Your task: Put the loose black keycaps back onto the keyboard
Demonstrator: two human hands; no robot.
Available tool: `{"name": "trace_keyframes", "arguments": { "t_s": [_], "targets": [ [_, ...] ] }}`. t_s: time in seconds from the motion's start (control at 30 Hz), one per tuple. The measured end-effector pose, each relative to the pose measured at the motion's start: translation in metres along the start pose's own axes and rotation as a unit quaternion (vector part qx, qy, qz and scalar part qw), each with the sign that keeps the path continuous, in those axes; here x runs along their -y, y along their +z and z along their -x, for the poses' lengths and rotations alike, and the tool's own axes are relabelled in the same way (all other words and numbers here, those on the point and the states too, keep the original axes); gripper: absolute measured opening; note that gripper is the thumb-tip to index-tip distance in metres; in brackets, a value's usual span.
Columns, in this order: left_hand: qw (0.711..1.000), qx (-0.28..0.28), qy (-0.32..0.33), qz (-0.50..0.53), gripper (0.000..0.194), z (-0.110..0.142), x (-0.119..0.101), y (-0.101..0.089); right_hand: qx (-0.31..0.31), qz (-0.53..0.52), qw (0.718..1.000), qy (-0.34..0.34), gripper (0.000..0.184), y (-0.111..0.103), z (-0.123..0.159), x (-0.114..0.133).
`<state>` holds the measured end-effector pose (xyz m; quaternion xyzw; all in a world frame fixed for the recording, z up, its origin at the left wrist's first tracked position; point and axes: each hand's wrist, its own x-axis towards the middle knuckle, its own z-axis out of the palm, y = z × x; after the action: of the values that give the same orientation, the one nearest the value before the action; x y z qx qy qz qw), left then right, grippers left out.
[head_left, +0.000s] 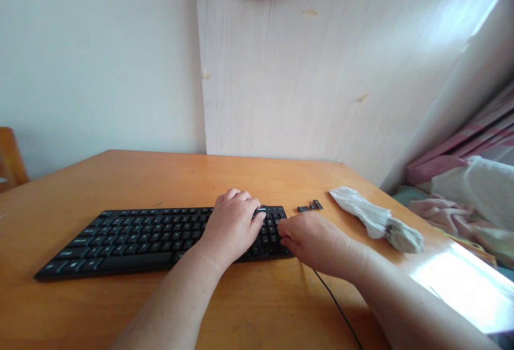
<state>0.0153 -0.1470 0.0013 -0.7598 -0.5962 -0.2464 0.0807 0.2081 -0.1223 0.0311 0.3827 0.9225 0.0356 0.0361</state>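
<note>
A black keyboard (136, 237) lies on the wooden table. My left hand (235, 221) rests over its right part, the fingers bent over the far edge and the thumb on the keys, so it grips the keyboard. At the right end, by the number pad (271, 232), my right hand (311, 240) is closed with its fingertips pinched against the keys. Whatever sits between those fingertips is hidden. Beyond my right hand lie a loose dark keycap (304, 208) and a few more small keycaps (317, 204).
A crumpled white and grey cloth (361, 211) lies right of the keycaps. A black cable (335, 299) runs under my right forearm to the near edge. A wall (281, 98) stands behind the table (168, 173). Bedding (450, 211) is at the right, a wooden chair (12, 157) at the left.
</note>
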Motion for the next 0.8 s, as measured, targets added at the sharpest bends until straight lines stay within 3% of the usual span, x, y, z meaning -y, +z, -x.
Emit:
{"name": "trace_keyframes", "arguments": {
  "t_s": [0.8],
  "targets": [
    [1.0,0.004,0.008,-0.002,0.021,0.0003,-0.0013,0.0032,-0.004,0.026,1.0,-0.005,0.018,-0.0008,0.0004,0.0022]
  ]
}}
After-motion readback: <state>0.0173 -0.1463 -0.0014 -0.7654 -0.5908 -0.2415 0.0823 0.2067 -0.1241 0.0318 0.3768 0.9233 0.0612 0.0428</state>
